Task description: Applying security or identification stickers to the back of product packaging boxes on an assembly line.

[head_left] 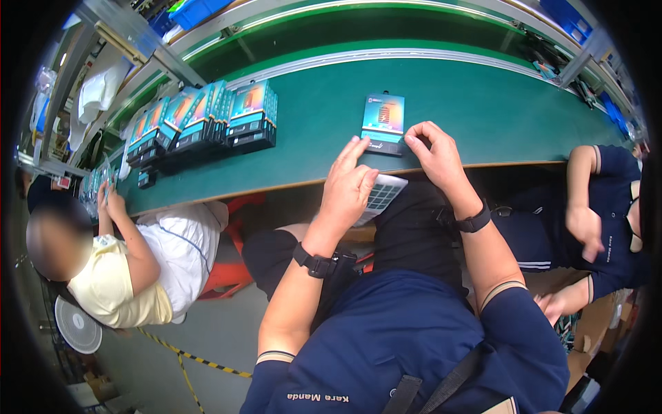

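A small retail box [384, 118] in teal and orange print with a black lower band lies on the green tabletop in front of me. My left hand [347, 189] is at its lower left corner, fingertips at the edge of the box. Below that hand, over my lap, is a white sheet with a grid of dark green rectangles [387, 194]; whether the hand holds it I cannot tell. My right hand [434, 152] is just right of the box, thumb and forefinger curled close together; anything between them is too small to make out.
Stacks of similar boxes [252, 116] stand on the table to the left. A metal rail [414, 53] runs along its far side. One person [119, 274] sits at the left with hands on small packages; another person [595, 222] is close on my right. Blue bins are on the shelf above.
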